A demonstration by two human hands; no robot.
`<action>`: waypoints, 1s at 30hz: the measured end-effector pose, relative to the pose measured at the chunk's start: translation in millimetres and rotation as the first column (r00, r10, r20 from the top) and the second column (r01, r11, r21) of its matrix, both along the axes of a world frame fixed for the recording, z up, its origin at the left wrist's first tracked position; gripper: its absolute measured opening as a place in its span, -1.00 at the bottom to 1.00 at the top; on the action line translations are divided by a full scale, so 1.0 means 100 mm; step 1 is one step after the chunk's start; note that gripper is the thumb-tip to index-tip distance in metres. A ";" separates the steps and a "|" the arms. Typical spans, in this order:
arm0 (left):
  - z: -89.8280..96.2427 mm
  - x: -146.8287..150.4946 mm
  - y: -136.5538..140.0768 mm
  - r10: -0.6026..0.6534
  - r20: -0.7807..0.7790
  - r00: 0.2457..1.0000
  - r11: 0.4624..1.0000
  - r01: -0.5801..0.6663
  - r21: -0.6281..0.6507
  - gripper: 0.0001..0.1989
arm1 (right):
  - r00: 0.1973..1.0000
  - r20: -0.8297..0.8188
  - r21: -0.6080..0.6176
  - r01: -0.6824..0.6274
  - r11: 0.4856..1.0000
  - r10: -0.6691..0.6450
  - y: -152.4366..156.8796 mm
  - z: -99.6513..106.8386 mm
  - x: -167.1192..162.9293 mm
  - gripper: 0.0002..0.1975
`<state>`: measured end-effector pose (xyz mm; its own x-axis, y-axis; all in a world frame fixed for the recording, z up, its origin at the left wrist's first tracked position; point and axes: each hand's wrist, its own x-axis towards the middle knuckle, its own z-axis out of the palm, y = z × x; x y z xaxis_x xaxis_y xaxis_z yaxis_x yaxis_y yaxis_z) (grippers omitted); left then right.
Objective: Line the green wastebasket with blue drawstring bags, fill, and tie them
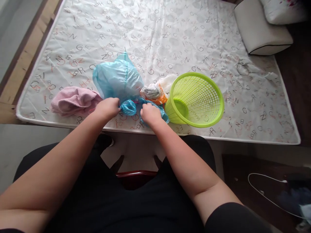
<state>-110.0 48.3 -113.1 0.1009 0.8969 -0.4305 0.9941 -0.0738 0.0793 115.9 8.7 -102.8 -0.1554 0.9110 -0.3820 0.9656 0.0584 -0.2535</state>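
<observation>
My left hand is closed, its fingertips at the edge of a small crumpled blue plastic bag. Beside it, my right hand is curled closed on more blue plastic, which shows on both sides of the fingers. Whether both blue parts are one bag I cannot tell. Just beyond my hands stands a puffed-up light blue plastic bag. A pink cloth lies bunched left of my left hand. Past my right hand lie a crumpled orange and white plastic bag and a whitish bag.
A lime-green mesh basket stands right of my right hand, its mouth tilted towards me. Everything rests on a letter-printed mattress. A white cushion and a pillow are at the far right. A white cable lies below right.
</observation>
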 end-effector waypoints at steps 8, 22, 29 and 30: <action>0.29 0.23 -0.19 -0.144 0.311 0.939 0.976 0.083 0.201 -0.71 | 0.933 -0.214 0.347 -0.203 0.916 0.288 0.03 0.04 -0.07 -0.72; 0.48 0.18 -0.12 -0.024 0.454 0.890 0.965 -0.098 0.243 -0.94 | 0.965 -0.178 0.410 -0.107 0.906 0.194 0.05 0.00 0.09 -0.73; 0.38 -0.01 -0.05 0.009 0.384 0.923 0.962 -0.113 0.247 -0.88 | 0.956 -0.255 0.470 -0.010 0.883 0.147 0.03 -0.01 0.17 -0.71; 0.36 -0.05 -0.04 0.016 0.353 0.935 0.971 -0.098 0.217 -0.87 | 0.956 -0.267 0.474 0.018 0.880 0.125 0.04 -0.01 0.19 -0.70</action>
<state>-114.9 44.6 -77.3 0.1523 0.9750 -0.1618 0.9102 -0.0746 0.4073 135.1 12.6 -103.6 -0.2447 0.9575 0.1529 0.8493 0.2877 -0.4425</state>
